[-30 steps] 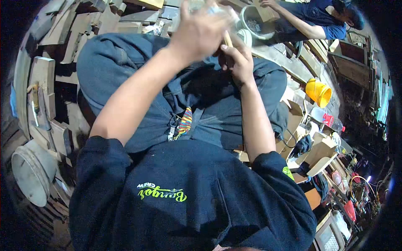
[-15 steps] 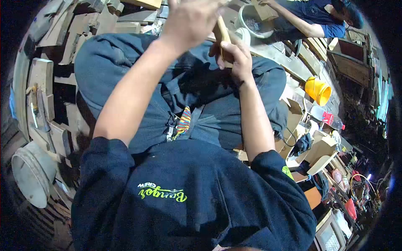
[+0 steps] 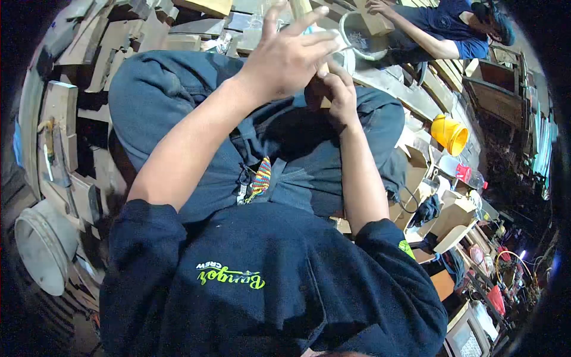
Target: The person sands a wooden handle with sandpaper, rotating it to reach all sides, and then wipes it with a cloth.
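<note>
My left hand (image 3: 282,62) is in front of me at the top of the view, back of the hand up, its fingers spread apart over a light wooden piece (image 3: 301,8). No object shows in its grip. My right hand (image 3: 342,98) is closed around the lower end of that narrow wooden piece, with the thumb along its edge. The left hand and fingers cover the middle of the wood. Both hands are above my crossed legs (image 3: 172,89) in dark trousers.
At the upper right another person (image 3: 434,35) holds a wooden block (image 3: 373,21) over a white bucket (image 3: 348,35). A yellow bucket (image 3: 449,134) and a bottle (image 3: 473,177) lie on the right. Planks (image 3: 59,107) and a whitish bucket (image 3: 44,247) are on the left.
My left hand has moved down and right, and its fingers have spread from a blurred, closer shape. My right hand still holds the wooden piece, slightly lower.
</note>
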Available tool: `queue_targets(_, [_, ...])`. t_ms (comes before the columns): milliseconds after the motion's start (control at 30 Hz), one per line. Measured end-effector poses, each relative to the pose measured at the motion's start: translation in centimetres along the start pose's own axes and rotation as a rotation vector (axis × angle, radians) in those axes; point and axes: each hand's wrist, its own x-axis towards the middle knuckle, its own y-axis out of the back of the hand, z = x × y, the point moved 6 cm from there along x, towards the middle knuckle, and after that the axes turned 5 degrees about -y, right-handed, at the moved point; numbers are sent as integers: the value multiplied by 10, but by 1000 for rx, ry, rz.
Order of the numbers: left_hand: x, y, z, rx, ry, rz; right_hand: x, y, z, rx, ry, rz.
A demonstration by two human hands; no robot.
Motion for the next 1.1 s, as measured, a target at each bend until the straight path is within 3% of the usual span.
queue_targets(200, [13,17,-29,222,118,180,1,-5,-5,-68,27,-89])
queue_targets(267, [6,4,-13,83,89,79,0,1,2,-19,1,-10])
queue_targets(333, [-2,-3,4,16,-1,-26,5,14,6,-93,216,132])
queue_targets(367, [1,-2,3,8,1,-27,3,13,1,-94,209,137])
queue_targets(433, [13,17,-11,191,85,70,-1,-2,-6,-19,23,-22])
queue_targets(533, [3,7,-45,99,234,72,-1,-5,-3,-4,31,-103])
queue_targets(600, [-2,8,-12,247,29,142,-2,-4,-4,28,30,-76])
queue_targets(633, [-7,-9,-5,220,-34,60,-2,-2,-4,60,20,-39])
queue_targets(733, [-3,-4,0,285,-49,46,-3,3,3,72,-63,2])
queue_targets(800, [2,-11,-44,7,243,-51,-2,-3,-6,85,-8,-91])
queue_targets(833, [-1,-13,-55,54,331,-54,0,-1,-2,57,-19,-121])
queue_targets(867, [-2,-13,-51,59,329,-52,-2,-3,-3,56,-14,-124])
queue_targets(933, [-3,-7,-18,330,59,85,-3,-7,-3,128,-50,-87])
queue_targets(967, [-3,-7,-5,260,-39,122,1,-9,-4,127,-45,-94])
queue_targets(1067, [-3,-4,-10,242,-22,78,-2,-7,2,244,-97,-103])
queue_targets(1100, [0,-7,-27,223,55,93,1,-10,1,351,-128,-194])
